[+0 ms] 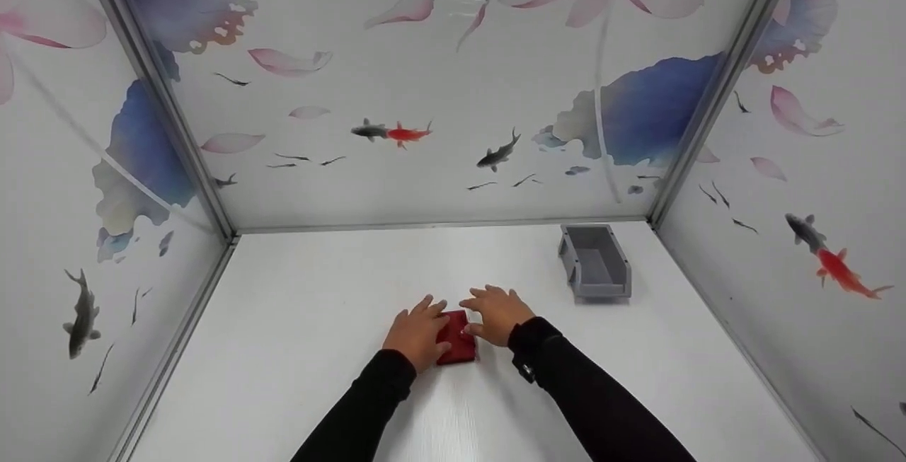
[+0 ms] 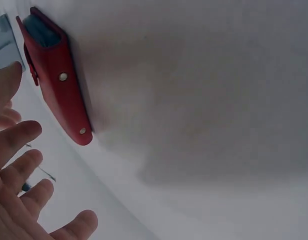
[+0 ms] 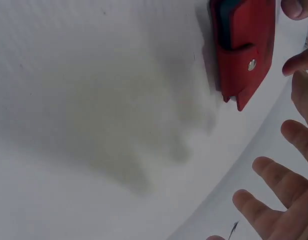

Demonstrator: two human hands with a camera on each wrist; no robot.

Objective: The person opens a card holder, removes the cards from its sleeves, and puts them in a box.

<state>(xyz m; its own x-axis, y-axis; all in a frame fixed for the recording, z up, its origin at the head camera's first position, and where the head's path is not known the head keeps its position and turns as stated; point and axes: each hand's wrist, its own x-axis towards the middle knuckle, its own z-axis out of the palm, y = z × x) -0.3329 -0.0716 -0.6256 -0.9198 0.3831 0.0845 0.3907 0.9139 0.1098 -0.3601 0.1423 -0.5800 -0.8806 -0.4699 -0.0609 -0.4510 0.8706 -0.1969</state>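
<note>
A small red snap wallet (image 1: 460, 342) lies on the white table in the head view, between the two hands. My left hand (image 1: 417, 333) hovers at its left side, fingers spread and partly over it. On the other side is my right hand (image 1: 500, 315), fingers loosely extended, the thumb near the wallet's right edge. The left wrist view shows two metal studs on the red wallet (image 2: 66, 95) and dark inner leaves at its end. A strap with a snap button shows on the wallet (image 3: 246, 55) in the right wrist view. Neither hand grips it.
A grey open plastic bin (image 1: 596, 264) stands at the back right of the white table (image 1: 318, 292). White panels printed with lotus flowers and fish (image 1: 410, 133) enclose the table at the back, left and right, with metal frame strips at the corners.
</note>
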